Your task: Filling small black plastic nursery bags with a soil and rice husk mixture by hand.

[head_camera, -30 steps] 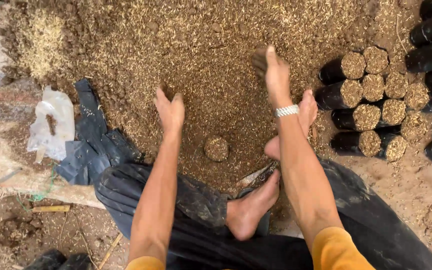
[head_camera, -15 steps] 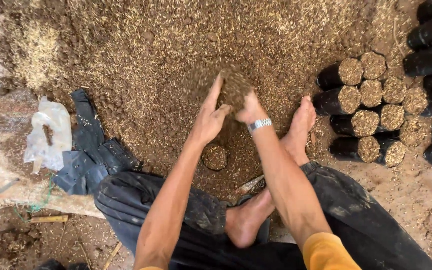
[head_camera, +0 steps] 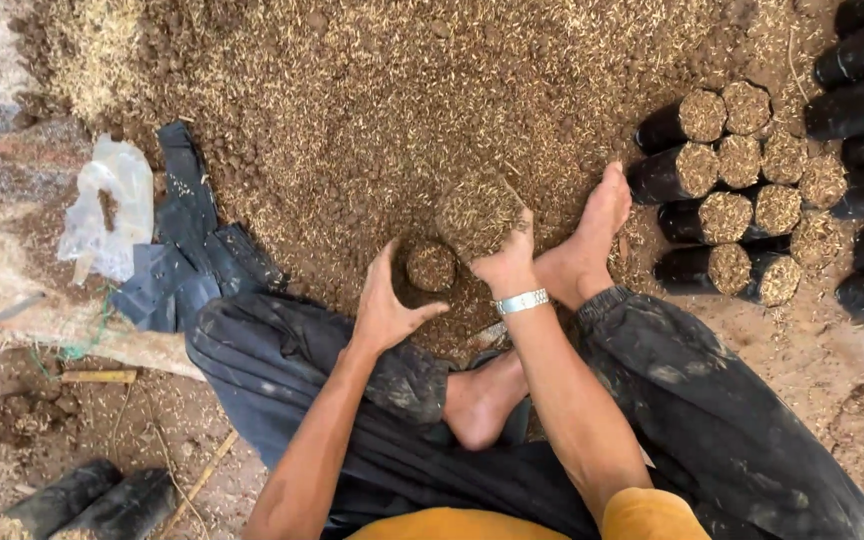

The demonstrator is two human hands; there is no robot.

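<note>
Soil-and-husk mix [head_camera: 475, 213] sits heaped in the cupped right hand [head_camera: 504, 262], just above the small round black bag [head_camera: 430, 266]. Left hand [head_camera: 384, 305], fingers spread and curved, steadies that bag's near side. Filled black bags [head_camera: 722, 205] lie stacked beyond the right hand; a crumpled clear plastic wrapper [head_camera: 107, 205] lies well left.

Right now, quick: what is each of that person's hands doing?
Left hand: open, curved around the rim of the small black bag, holding nothing.
Right hand: cupped, holding a clump of husky soil mix above that bag.
</note>
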